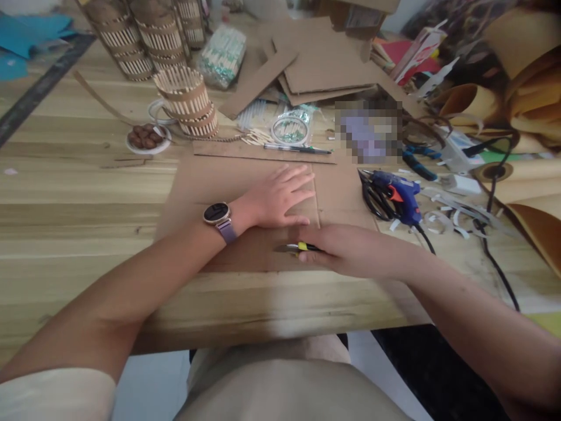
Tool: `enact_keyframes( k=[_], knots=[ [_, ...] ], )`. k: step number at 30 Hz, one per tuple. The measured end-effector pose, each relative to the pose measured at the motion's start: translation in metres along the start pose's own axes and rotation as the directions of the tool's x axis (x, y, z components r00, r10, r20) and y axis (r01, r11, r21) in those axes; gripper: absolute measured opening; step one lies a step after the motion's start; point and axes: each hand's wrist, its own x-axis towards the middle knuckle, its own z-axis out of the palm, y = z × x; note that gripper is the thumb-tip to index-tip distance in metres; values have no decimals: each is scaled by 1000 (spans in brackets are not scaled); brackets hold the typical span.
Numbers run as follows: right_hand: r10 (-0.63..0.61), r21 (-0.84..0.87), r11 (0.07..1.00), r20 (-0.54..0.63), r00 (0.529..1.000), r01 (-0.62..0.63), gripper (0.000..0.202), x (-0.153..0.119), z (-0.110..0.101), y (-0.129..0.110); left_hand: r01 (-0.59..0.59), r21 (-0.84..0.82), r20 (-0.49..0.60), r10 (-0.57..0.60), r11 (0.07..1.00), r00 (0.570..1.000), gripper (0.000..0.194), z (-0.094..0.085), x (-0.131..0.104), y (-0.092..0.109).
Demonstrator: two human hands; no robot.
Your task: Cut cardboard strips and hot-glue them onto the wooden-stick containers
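Note:
A flat sheet of brown cardboard (210,193) lies on the wooden table in front of me. My left hand (280,196) rests on it palm down, fingers spread, pressing the sheet's middle. Just nearer to me, my right hand (346,248) is closed around a utility knife (302,247) with a yellow and black handle. The blade points left, low over the cardboard; whether its tip touches the sheet I cannot tell. Most of the handle is hidden by the fingers. A pen (298,149) lies along the far part of the sheet, near a thin dark strip (263,158).
Right of the sheet sit black-handled scissors (377,202) and a blue glue gun (403,196) with its cord. Behind stand a stick-and-cardboard cup (188,102), a bowl of brown pieces (148,139), bagged sticks (223,55) and stacked cardboard (324,58). Brown paper rolls (526,158) lie far right.

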Motion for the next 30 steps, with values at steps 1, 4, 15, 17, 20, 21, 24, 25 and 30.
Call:
enact_keyframes(
  k=[1, 4, 15, 17, 20, 21, 24, 25, 30],
  knots=[
    [-4, 20, 1000, 9, 1000, 4, 27, 2, -2, 1, 1, -1, 1, -1, 1000, 1000, 70, 0, 0, 0],
    [54, 69, 996, 61, 997, -58, 27, 7, -8, 2, -6, 3, 12, 6, 1000, 1000, 66, -1, 0, 0],
    [22, 70, 997, 0, 1000, -21, 25, 7, -3, 1, -17, 26, 54, 15, 1000, 998, 65, -2, 0, 1],
    [-4, 3, 1000, -33, 999, 4, 25, 2, 0, 0, -5, 18, 80, 4, 1000, 997, 68, -3, 1, 1],
    [-14, -106, 994, -62, 998, 7, 25, -3, 4, -1, 20, 0, 111, -20, 1000, 994, 72, -3, 2, 0],
    [-14, -146, 989, -69, 998, 4, 24, -4, 5, -2, 25, -4, 115, -24, 1000, 993, 72, -3, 2, 0],
    [-33, -253, 967, -79, 996, 12, 22, -4, 10, -2, 30, -7, 128, -29, 1000, 991, 73, -4, 3, 1],
    [-39, -283, 959, -80, 996, 15, 22, -4, 12, -2, 32, -9, 136, -31, 999, 990, 74, -5, 3, 2],
    [-54, -395, 919, -86, 995, 16, 21, -2, 18, -3, 44, -9, 152, -42, 999, 987, 75, -8, 3, 3]
  ],
)
